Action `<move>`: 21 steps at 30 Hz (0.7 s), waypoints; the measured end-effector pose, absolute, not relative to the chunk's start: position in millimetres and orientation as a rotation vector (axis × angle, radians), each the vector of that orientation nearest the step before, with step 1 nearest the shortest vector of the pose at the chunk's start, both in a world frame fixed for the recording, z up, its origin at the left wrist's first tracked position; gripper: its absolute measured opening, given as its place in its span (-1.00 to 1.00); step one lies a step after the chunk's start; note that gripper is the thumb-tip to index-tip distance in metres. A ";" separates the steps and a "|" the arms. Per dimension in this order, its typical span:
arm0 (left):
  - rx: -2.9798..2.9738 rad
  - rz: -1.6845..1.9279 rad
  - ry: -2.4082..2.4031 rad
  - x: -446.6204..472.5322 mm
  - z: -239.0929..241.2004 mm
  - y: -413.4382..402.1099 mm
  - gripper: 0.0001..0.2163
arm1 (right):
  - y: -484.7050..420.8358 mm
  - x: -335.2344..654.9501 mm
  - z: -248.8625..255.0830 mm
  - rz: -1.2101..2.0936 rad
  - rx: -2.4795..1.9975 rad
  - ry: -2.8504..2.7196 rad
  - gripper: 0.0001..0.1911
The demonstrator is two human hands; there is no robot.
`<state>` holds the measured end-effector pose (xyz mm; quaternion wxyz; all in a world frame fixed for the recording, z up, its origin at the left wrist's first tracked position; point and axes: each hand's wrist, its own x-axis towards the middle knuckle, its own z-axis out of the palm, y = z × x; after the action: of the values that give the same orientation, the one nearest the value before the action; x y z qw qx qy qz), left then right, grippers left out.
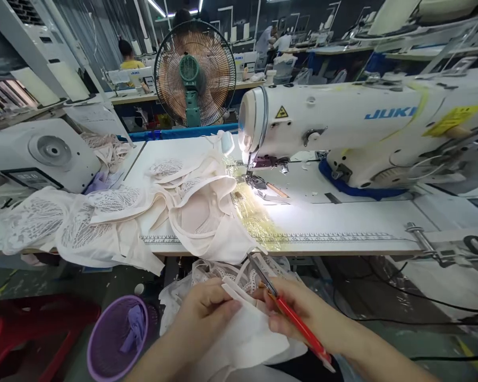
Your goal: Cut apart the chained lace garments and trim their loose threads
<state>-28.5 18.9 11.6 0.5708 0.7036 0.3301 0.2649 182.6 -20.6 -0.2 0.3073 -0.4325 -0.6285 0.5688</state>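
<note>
My left hand (207, 313) is closed, thumb and fingers pinching the edge of a white bra (255, 329) over my lap. My right hand (298, 307) is closed too, with a long red-handled metal-tipped tool (298, 318) lying across it; its exact kind is unclear. The right fingers also touch the bra's edge, close to the left hand. White lace (219, 270) bunches just beyond both hands. Draped over the table's front edge, a cream bra (199, 212) shows its hollow cup, and more lace-cupped bras (75, 223) are spread to its left.
A JUKI sewing machine (342, 111) stands on the white table (334, 217), its lamp lighting the needle area. Yellowish film (258, 217) lies below the needle. Another machine (43, 154) is at left. A fan (193, 74), purple basket (117, 334) and red stool (35, 329) surround the table.
</note>
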 end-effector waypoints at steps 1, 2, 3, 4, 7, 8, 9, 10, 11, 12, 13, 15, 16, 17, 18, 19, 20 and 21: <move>1.722 0.657 0.802 -29.5 13.0 18.5 -0.80 | -25.8 179.1 -3.6 1.502 -1.187 -1.579 -0.55; 1.796 0.700 0.829 -30.5 14.3 17.7 -0.82 | -30.9 176.3 -5.7 1.484 -1.233 -1.509 -0.59; 1.873 0.750 0.853 -31.3 15.7 16.4 -0.83 | -35.6 174.4 -6.7 1.449 -1.275 -1.460 -0.62; 1.948 0.799 0.869 -31.7 17.3 14.7 -0.84 | -39.8 173.4 -6.4 1.398 -1.307 -1.442 -0.65; 2.112 0.878 0.863 -31.4 23.7 8.8 -0.82 | -49.1 174.8 -0.8 1.229 -1.334 -1.507 -0.69; 2.145 0.891 0.857 -30.9 26.5 6.7 -0.81 | -50.7 176.4 1.7 1.214 -1.317 -1.519 -0.68; 2.177 0.906 0.848 -30.3 29.5 4.6 -0.80 | -51.4 178.4 4.2 1.235 -1.288 -1.508 -0.67; 2.214 0.924 0.830 -29.7 32.7 2.5 -0.79 | -51.0 180.7 6.4 1.285 -1.251 -1.472 -0.67; 2.263 0.944 0.795 -29.1 36.2 0.3 -0.78 | -49.4 183.3 8.4 1.351 -1.218 -1.420 -0.66; 2.315 0.955 0.740 -28.4 39.6 -2.0 -0.77 | -46.7 186.2 10.1 1.421 -1.191 -1.368 -0.66; 2.364 0.949 0.671 -27.6 43.0 -4.2 -0.76 | -42.9 189.3 11.6 1.492 -1.168 -1.333 -0.65; 2.438 0.905 0.510 -25.2 48.8 -8.4 -0.73 | -33.2 195.7 14.6 1.622 -1.116 -1.330 -0.64; 2.459 0.879 0.450 -23.6 50.9 -10.2 -0.72 | -28.2 198.8 16.4 1.693 -1.079 -1.358 -0.64; 2.475 0.854 0.419 -21.7 52.4 -11.5 -0.73 | -23.6 201.7 18.3 1.768 -1.036 -1.397 -0.64; 2.491 0.837 0.408 -19.5 53.2 -12.5 -0.74 | -19.7 204.3 20.5 1.839 -0.993 -1.438 -0.65; 2.509 0.825 0.412 -17.4 53.3 -13.2 -0.75 | -16.9 206.7 22.7 1.898 -0.966 -1.477 -0.67; 2.528 0.815 0.420 -15.3 52.8 -13.4 -0.76 | -15.1 208.7 24.9 1.943 -0.957 -1.512 -0.69; 2.543 0.799 0.431 -13.5 51.9 -13.3 -0.77 | -14.2 210.4 27.0 1.970 -0.964 -1.549 -0.69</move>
<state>-13.5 -13.3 51.9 0.2191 0.9189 0.1559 0.2886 210.4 -14.2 27.0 0.2261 -0.3496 -0.5620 0.7147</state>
